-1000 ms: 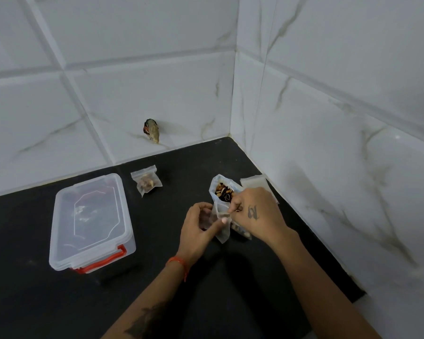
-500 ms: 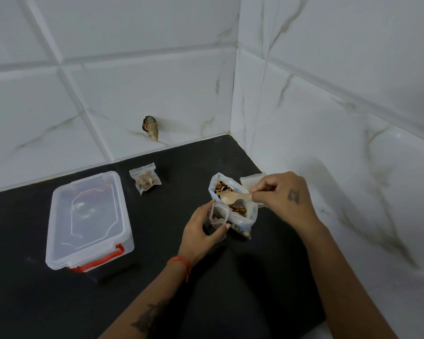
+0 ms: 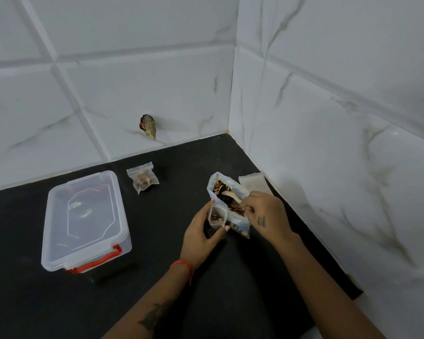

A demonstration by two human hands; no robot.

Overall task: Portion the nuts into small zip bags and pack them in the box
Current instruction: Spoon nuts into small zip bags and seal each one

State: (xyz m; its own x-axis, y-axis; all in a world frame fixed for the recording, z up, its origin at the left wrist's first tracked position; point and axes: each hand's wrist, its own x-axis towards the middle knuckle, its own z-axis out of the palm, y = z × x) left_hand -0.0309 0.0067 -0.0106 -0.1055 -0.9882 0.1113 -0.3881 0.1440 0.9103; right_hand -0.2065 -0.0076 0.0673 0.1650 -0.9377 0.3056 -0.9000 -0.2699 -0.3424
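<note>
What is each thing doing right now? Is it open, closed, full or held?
Clear plastic box with red handle: lid closed.
Small zip bag by the wall: holds nuts, lying apart.
Small clear zip bag: open, partly filled, held by left hand.
Big nut bag: open, right hand scooping inside.

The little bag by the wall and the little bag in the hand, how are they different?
The small clear zip bag near the back wall lies alone on the black counter, and no hand touches it; the small clear zip bag at the big nut bag is held upright by the left hand. The first looks closed at the top; the held one gapes open. Both are see-through and have nuts inside.
</note>
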